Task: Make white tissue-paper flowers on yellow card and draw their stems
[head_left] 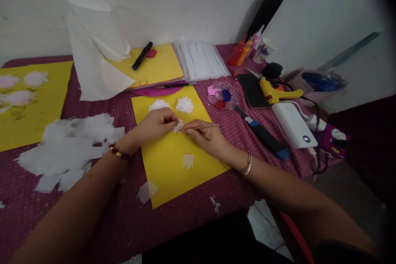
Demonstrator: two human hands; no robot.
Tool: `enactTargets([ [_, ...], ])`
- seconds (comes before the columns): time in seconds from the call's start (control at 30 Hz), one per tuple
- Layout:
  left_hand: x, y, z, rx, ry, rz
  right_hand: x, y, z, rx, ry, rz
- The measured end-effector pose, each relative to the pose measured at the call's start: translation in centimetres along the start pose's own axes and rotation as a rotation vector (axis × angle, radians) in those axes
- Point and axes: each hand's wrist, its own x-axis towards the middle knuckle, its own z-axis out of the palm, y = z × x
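My right hand (pixel 210 138) grips a thin wooden stick (pixel 204 126), its tip pointing left. A small tuft of white tissue paper (pixel 177 127) sits at that tip, between my two hands. My left hand (pixel 156 124) is closed in a pinch at the tuft's left side; its fingertips are partly hidden. Both hands are over a yellow sheet (pixel 167 177). Two fluffy white paper puffs, one on the left (pixel 159 104) and one on the right (pixel 185 105), are on the upper part of that sheet. Lower down lies a pale paper scrap (pixel 188 161).
Left are piled white tissue pieces (pixel 68 144) and another yellow sheet (pixel 46 119) with pinkish puffs. Right are a clear paint dish (pixel 233 98), a cutter knife (pixel 262 134), a yellow glue gun (pixel 274 90) and a white power bank (pixel 293 126). White strips (pixel 201 62) lie behind.
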Motion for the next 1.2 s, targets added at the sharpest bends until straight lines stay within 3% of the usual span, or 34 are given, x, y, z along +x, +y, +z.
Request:
enactTargets([
  [0.23,0.0,0.9,-0.7,0.14,-0.02,0.023,-0.4,-0.3,0.0,-0.22,-0.104,-0.066],
  [0.33,0.0,1.0,-0.7,0.096,-0.026,-0.009,-0.3,-0.5,0.1,-0.195,-0.112,-0.066],
  [0.43,-0.2,1.1,-0.7,-0.018,-0.007,-0.074,0.0,-0.3,-0.1,0.045,0.056,0.062],
  [0.53,-1.1,1.7,-0.7,-0.201,0.146,-0.2,0.4,0.0,-0.6,0.393,0.249,0.292],
  [0.63,-3.0,3.1,-0.3,-0.09,0.271,-0.316,0.8,0.3,-1.1,0.589,0.254,0.411],
  [0.8,-6.0,6.0,2.1,0.237,-0.024,-0.286,1.1,0.3,-1.2,0.618,0.143,0.427],
  [0.93,-6.4,6.7,3.9,0.407,-0.119,-0.262,1.0,0.3,-1.1,0.63,0.098,0.391],
  [1.1,-6.0,7.1,4.5,0.32,-0.184,-0.187,1.0,0.4,-1.0,0.645,0.091,0.372],
  [1.2,-6.5,7.5,4.3,0.125,-0.128,-0.183,0.9,0.1,-1.2,0.659,0.105,0.346],
])
